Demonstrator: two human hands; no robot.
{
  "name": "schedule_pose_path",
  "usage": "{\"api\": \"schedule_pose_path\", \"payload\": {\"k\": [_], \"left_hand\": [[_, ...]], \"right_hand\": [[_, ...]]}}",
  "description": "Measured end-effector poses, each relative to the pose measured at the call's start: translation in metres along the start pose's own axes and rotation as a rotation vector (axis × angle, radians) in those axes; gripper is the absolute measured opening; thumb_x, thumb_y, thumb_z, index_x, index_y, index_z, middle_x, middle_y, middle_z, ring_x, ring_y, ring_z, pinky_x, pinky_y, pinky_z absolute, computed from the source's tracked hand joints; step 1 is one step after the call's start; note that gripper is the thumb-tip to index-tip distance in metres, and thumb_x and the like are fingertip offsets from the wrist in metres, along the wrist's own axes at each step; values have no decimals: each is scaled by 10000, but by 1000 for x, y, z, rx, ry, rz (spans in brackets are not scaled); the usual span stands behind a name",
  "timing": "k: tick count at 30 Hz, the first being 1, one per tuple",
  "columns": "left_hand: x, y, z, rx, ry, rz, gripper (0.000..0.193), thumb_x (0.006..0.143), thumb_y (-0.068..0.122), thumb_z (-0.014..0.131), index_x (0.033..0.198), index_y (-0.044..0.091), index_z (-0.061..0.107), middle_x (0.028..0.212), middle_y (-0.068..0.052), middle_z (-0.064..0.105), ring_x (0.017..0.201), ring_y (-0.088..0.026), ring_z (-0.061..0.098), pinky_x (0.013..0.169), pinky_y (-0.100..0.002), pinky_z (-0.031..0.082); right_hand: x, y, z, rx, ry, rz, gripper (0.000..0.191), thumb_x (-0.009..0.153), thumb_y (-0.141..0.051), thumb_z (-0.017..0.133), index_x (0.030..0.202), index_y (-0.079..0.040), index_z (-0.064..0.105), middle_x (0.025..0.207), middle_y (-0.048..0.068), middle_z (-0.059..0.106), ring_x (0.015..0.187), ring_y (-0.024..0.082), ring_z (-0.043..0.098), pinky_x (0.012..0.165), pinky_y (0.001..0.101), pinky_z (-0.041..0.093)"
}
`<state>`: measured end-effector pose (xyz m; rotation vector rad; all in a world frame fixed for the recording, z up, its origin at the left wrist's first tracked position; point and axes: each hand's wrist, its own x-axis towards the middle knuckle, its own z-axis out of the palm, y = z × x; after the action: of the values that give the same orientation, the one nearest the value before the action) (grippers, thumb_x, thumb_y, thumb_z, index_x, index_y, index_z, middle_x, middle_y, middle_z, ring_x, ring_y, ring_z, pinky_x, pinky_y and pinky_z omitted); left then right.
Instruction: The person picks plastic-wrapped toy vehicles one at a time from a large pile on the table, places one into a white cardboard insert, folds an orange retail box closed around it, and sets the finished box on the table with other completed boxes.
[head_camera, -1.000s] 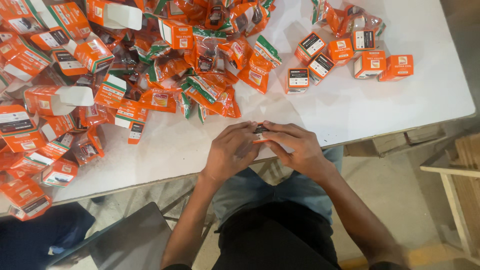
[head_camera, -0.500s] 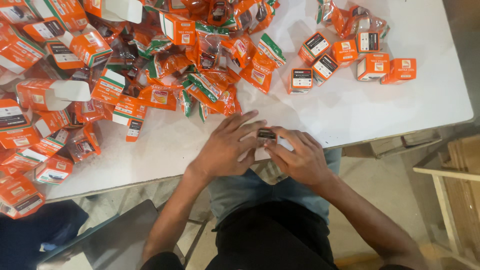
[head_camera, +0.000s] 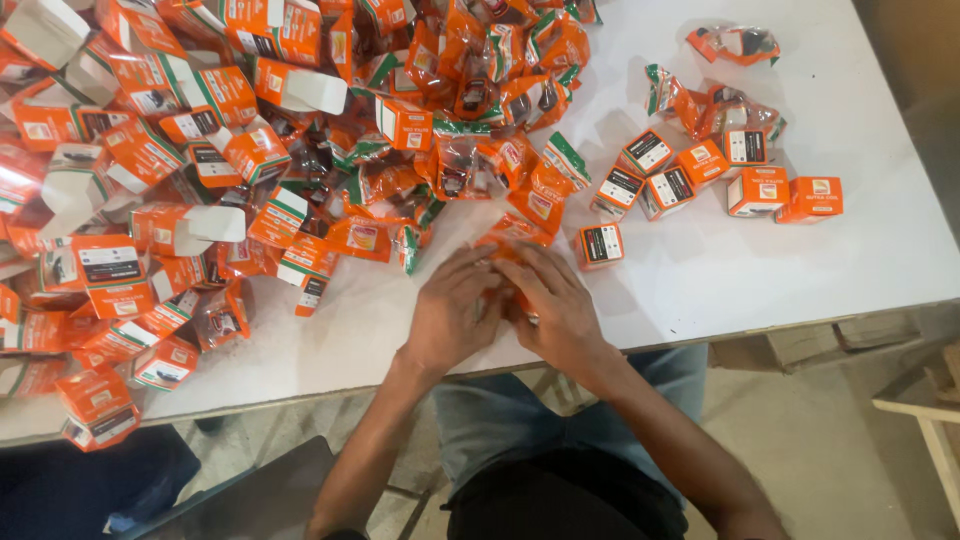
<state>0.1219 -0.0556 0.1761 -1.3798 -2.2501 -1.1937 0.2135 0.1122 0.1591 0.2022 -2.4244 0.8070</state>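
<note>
A: At the near table (head_camera: 700, 290) edge, both hands are seen side by side. Left hand (head_camera: 452, 318)?

B: Palm down, wrist bent up from the forearm, which is angled in from the lower left. Fingers are curled forward and closed around an orange packet (head_camera: 515, 235). Grip is partly hidden by the fingers themselves.

A: Right hand (head_camera: 560, 312)?

B: Palm down too, forearm brought in from the lower right. Fingers (head_camera: 545, 268) are stretched toward the same packet and pressed on its near end. The thumbs are tucked between the two hands, so the exact pinch cannot be told.

A: Hands touching?

B: Pressed together at the inner edges, yes.

A: Packet location?

B: On the table, just beyond the fingertips, partly covered by them. A small box (head_camera: 600, 244) is set just to its right, apart from the right hand.

A: Surroundings?

B: A big pile (head_camera: 250, 170) of orange boxes and packets is spread over the left and far side of the table. A smaller group of closed boxes (head_camera: 700, 175) is placed at the right, well apart from the hands. Blue trousers (head_camera: 500, 420) are seen under the table edge.
</note>
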Motion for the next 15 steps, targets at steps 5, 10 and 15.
{"api": "schedule_pose_path", "payload": {"k": [5,10,15], "left_hand": [[42,-48,-47,-43,146,-133,314,907,221,750,1171,51,741,1238,-119,741,1286,-330,656,1171,-472,464],[110,-116,-47,560,227,-322,598,908,492,865,1047,-61,684,1310,-308,605,1310,-484,466,1075,-614,344],[115,-100,-38,301,319,-201,699,729,401,978,1166,-50,671,1418,-279,493,1331,-450,420,1078,-549,418]], "right_hand": [[0,17,6,78,186,43,256,875,-88,815,1003,-40,598,1260,162,678,1101,361,676,920,432,550],[1,14,5,161,290,125,244,967,-57,721,1045,-4,496,1254,220,686,962,316,703,808,356,551],[4,25,2,566,349,332,191,1073,-136,591,1064,-25,437,1202,165,688,809,81,634,663,220,573]]}}
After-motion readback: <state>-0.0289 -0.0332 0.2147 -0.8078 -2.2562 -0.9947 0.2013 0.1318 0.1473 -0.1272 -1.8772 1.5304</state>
